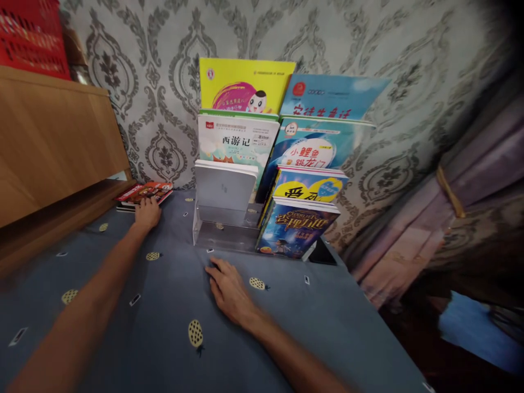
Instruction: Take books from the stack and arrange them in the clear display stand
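At the left, my left hand lies over the near edge of a small stack of books, fingers apart on the red-covered top book. Its thumb is hard to make out. My right hand rests on the blue cloth, holding nothing, fingers loosely spread, just in front of a clear stepped book rack. Books stand in two columns on the rack: a yellow one, a white one and a grey one on the left. Blue covers fill much of the right column.
A wooden cabinet bearing a red basket borders the left side. Patterned wallpaper rises behind the rack. A dark flat object lies by the rack's right end. A tied curtain hangs beyond the cloth's right edge.
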`<state>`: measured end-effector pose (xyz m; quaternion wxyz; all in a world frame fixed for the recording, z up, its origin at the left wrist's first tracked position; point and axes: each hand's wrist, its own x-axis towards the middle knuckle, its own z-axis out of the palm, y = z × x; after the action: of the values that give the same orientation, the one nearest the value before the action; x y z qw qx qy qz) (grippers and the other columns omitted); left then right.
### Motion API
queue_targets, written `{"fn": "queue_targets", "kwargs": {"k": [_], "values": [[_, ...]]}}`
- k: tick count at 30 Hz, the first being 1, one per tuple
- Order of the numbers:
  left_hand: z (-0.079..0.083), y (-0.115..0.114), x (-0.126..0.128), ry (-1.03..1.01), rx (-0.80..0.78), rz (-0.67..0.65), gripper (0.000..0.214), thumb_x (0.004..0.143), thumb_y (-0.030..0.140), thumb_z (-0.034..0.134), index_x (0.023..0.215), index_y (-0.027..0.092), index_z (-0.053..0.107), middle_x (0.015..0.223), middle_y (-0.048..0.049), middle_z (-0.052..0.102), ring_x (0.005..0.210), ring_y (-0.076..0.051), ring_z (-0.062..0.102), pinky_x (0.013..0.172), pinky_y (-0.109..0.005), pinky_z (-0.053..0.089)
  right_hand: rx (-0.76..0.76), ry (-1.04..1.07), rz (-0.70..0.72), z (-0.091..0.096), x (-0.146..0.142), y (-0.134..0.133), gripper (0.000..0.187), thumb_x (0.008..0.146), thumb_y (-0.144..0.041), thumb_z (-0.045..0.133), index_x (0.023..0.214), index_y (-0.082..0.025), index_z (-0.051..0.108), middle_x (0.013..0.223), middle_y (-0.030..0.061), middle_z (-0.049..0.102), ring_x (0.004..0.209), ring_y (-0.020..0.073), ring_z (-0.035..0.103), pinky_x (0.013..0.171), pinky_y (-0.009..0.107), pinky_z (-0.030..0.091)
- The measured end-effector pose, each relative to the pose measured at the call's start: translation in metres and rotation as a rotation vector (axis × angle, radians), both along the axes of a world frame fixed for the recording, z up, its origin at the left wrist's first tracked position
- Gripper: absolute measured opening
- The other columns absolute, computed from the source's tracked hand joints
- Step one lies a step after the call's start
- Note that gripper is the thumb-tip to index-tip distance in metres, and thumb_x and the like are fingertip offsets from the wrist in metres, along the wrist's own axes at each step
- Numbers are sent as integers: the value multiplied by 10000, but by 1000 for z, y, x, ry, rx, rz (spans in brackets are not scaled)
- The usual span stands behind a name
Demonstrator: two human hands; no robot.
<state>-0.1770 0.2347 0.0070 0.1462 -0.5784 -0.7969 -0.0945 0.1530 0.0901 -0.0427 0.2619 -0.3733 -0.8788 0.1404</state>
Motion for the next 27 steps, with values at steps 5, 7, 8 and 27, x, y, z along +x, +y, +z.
{"fn": "queue_targets", "kwargs": {"k": [5, 7, 8, 27], "values": [[-1, 17, -5, 34, -36, 19, 441, 905, 173, 362, 1255, -22, 546, 1274, -345, 590, 1207, -436, 554, 978, -548, 413, 4, 7, 1, 3, 2, -1, 360, 961, -167, 489, 1281, -209, 649, 1403, 149, 587, 1302, 293, 552, 1098, 514, 461], [-1, 20, -7, 53, -54, 8, 451, 904, 118, 310, 1240, -52, 559, 1254, -353, 593, 1193, -431, 566, 972, -522, 416, 8, 6, 7, 5, 2, -1, 356, 964, -165, 482, 1274, -209, 651, 1399, 144, 590, 1292, 282, 557, 1098, 498, 464], [0, 20, -8, 62, -63, 0, 458, 902, 103, 299, 1240, -65, 558, 1245, -360, 592, 1190, -431, 568, 964, -511, 422, 9, 4, 7, 5, 2, -1, 351, 964, -167, 484, 1269, -208, 654, 1401, 141, 589, 1290, 280, 558, 1098, 495, 465], [-8, -79, -7, 232, -158, -253, 511, 887, 79, 279, 1293, 38, 587, 1317, -256, 610, 1272, -333, 554, 1071, -424, 429, -5, -18, 13, 15, -2, -2, 318, 954, -151, 506, 1220, -150, 680, 1356, 173, 606, 1257, 292, 569, 1060, 490, 476]]}}
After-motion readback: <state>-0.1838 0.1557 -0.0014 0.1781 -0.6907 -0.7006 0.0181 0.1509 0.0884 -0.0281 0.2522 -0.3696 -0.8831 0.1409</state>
